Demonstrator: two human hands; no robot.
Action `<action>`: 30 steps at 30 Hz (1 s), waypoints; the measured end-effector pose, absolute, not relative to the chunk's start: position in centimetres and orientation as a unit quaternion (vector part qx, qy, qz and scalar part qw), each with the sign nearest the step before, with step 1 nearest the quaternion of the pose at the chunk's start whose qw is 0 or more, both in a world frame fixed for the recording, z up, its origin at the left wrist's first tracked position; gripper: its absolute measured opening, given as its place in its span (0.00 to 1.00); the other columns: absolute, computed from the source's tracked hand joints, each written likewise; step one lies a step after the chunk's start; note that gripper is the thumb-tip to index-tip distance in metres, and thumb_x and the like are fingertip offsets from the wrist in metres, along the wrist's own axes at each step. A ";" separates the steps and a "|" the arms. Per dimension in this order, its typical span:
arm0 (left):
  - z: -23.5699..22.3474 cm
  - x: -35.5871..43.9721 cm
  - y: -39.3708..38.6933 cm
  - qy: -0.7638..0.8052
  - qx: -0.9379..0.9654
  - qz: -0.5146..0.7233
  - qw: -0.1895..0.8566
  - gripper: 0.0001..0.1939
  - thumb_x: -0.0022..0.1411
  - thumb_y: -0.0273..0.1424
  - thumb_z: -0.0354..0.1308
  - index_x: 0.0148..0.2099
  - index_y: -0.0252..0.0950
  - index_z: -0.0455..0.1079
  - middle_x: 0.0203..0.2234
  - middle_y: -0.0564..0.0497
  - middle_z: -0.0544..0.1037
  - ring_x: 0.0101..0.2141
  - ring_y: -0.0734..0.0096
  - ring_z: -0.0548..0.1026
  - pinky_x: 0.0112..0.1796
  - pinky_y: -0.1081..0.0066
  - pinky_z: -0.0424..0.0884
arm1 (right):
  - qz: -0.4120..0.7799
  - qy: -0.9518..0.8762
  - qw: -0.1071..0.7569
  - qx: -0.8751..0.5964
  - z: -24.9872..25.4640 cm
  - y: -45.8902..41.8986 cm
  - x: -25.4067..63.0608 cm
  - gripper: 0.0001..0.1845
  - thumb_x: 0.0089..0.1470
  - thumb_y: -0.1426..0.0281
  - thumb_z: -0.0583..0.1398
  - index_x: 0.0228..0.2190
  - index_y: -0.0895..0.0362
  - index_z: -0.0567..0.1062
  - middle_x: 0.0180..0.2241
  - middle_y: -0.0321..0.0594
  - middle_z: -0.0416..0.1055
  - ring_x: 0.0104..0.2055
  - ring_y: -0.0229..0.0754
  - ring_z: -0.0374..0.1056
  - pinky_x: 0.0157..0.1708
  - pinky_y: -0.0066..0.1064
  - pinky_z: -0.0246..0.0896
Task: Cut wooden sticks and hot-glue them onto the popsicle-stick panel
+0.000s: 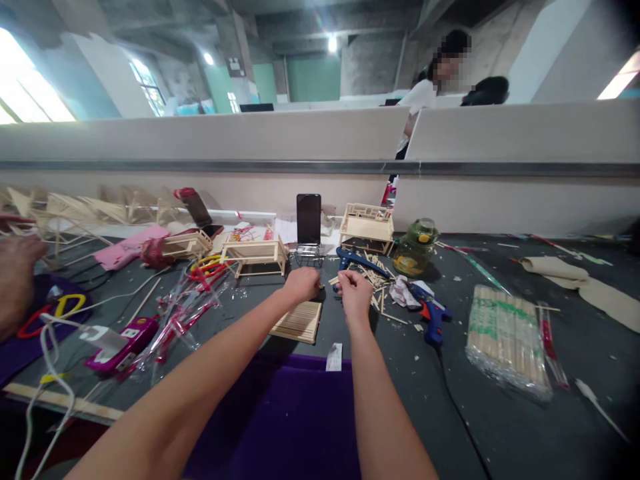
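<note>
My left hand (301, 284) is closed in a fist just above a flat panel of glued wooden sticks (299, 322) on the dark table (500, 427). My right hand (354, 291) is beside it, fingers pinched together near a small wooden stick (333, 281) between the two hands. What each hand grips is too small to make out. Loose stick pieces (373, 270) lie just beyond my right hand.
Small stick-built furniture models (256, 256) (367, 227) stand behind a propped phone (309, 218). A blue glue gun (431, 317), a glass jar (417, 248), a wrapped bundle of sticks (503, 337) lie right. Red scissors (209, 268) and plastic wrap lie left. Another person's hand (17, 280) is far left.
</note>
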State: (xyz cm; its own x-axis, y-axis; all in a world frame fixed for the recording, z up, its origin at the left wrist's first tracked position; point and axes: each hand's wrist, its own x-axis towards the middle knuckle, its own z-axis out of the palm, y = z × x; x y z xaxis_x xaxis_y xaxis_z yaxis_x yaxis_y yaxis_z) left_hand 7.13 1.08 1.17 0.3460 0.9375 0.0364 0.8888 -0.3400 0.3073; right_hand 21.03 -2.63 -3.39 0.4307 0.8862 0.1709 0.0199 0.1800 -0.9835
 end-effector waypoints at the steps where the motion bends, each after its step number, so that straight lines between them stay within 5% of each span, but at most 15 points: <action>1: 1.3 7.1 1.3 0.567 0.808 0.105 0.125 0.05 0.47 0.27 0.58 0.26 0.35 0.75 0.30 0.43 0.79 0.38 0.57 0.75 0.38 0.67 0.67 | 0.335 -0.415 0.646 -0.545 -3.4 -2.6 21.0 0.14 0.46 0.62 0.58 0.30 0.60 0.77 0.23 0.39 0.73 0.24 0.41 0.69 0.20 0.27 0.62; 9: 1.7 6.0 2.6 0.621 0.743 0.134 0.210 0.09 0.54 0.27 0.53 0.33 0.31 0.74 0.19 0.51 0.76 0.18 0.75 0.70 0.19 0.78 0.64 | 0.339 -0.415 0.645 -0.545 -3.5 -2.5 21.0 0.14 0.46 0.62 0.58 0.31 0.59 0.77 0.23 0.39 0.74 0.23 0.41 0.69 0.20 0.28 0.61; 14: 1.4 5.1 2.4 0.646 0.730 0.126 0.181 0.05 0.51 0.28 0.57 0.29 0.33 0.74 0.18 0.51 0.75 0.21 0.72 0.72 0.23 0.76 0.65 | 0.336 -0.421 0.642 -0.545 -3.6 -2.4 20.9 0.14 0.46 0.62 0.58 0.31 0.59 0.77 0.23 0.39 0.74 0.23 0.40 0.68 0.21 0.28 0.62; 21: 0.8 5.7 1.4 0.634 0.760 0.117 0.086 0.04 0.50 0.25 0.58 0.30 0.36 0.74 0.33 0.44 0.78 0.40 0.59 0.74 0.38 0.69 0.65 | 0.331 -0.428 0.643 -0.542 -3.7 -2.4 20.7 0.14 0.47 0.62 0.58 0.30 0.59 0.77 0.23 0.39 0.74 0.24 0.41 0.69 0.21 0.28 0.61; 30: 0.1 6.3 1.4 0.538 0.816 0.140 0.160 0.04 0.47 0.27 0.60 0.29 0.38 0.75 0.26 0.51 0.78 0.33 0.65 0.74 0.33 0.73 0.64 | 0.324 -0.432 0.643 -0.543 -3.5 -2.4 20.7 0.13 0.47 0.64 0.58 0.30 0.58 0.77 0.23 0.38 0.74 0.24 0.41 0.69 0.23 0.29 0.62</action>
